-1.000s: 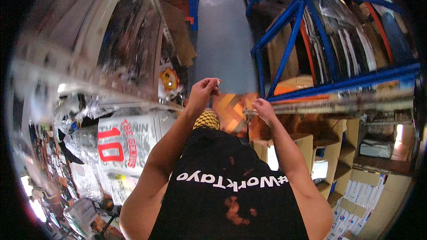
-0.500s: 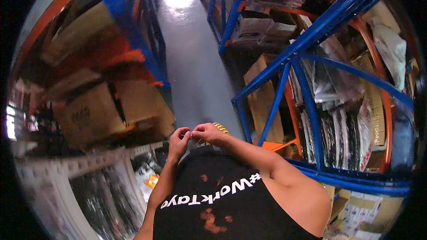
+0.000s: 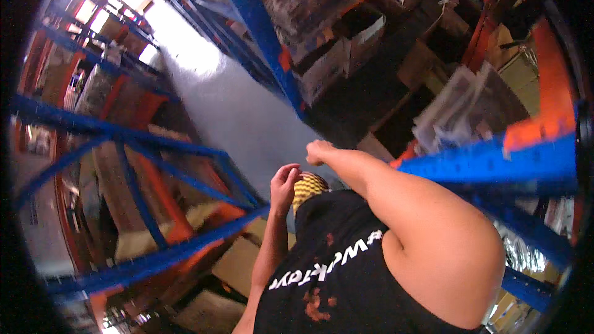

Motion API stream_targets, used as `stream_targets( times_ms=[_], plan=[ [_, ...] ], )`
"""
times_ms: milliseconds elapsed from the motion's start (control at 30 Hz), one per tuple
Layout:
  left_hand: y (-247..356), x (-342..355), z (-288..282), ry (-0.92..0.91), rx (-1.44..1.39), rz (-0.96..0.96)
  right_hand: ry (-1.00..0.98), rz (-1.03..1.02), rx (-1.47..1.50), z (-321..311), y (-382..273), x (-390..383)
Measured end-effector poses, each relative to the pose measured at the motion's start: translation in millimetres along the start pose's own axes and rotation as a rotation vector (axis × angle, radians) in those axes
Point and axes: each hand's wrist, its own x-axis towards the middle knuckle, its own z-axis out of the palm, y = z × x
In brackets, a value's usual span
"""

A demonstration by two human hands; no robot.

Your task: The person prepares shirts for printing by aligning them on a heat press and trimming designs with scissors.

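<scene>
Head view shows the left hand [image 3: 285, 184], fingers bent, just beside yellow-and-black checked fabric [image 3: 310, 190], and the right hand [image 3: 318, 152] curled farther forward; whether either of the 2 is closed on something cannot be told. The right arm [image 3: 427, 216] is best kept tucked clear of the hard blue steel beam [image 3: 482, 162]. Smooth grey floor [image 3: 226, 117] shines nearby; creased, cloudy plastic [image 3: 455, 114] and boxy cardboard [image 3: 320, 68] flank it.
</scene>
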Motion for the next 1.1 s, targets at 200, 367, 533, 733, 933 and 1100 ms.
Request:
stream_targets(
  times_ms=[200,367,533,733,933,1100],
  plan=[
    [-4,130,6,-0.119,0.037,-0.188,0.055,0.275,0.231,-49,134,94],
    [12,247,16,-0.520,0.476,-0.360,0.335,0.309,0.422,-19,279,136],
    [-8,338,140,-0.880,0.884,-0.012,1.017,0.244,0.140,-29,403,88],
    [-30,465,420,-0.950,0.676,0.118,1.810,0.715,0.597,-194,507,50],
    [-121,623,573,-0.336,0.191,-0.265,1.660,0.853,0.575,-190,568,69],
    [-187,769,599,-0.032,-0.199,-0.328,1.573,0.706,0.513,-181,594,45]
  ],
)
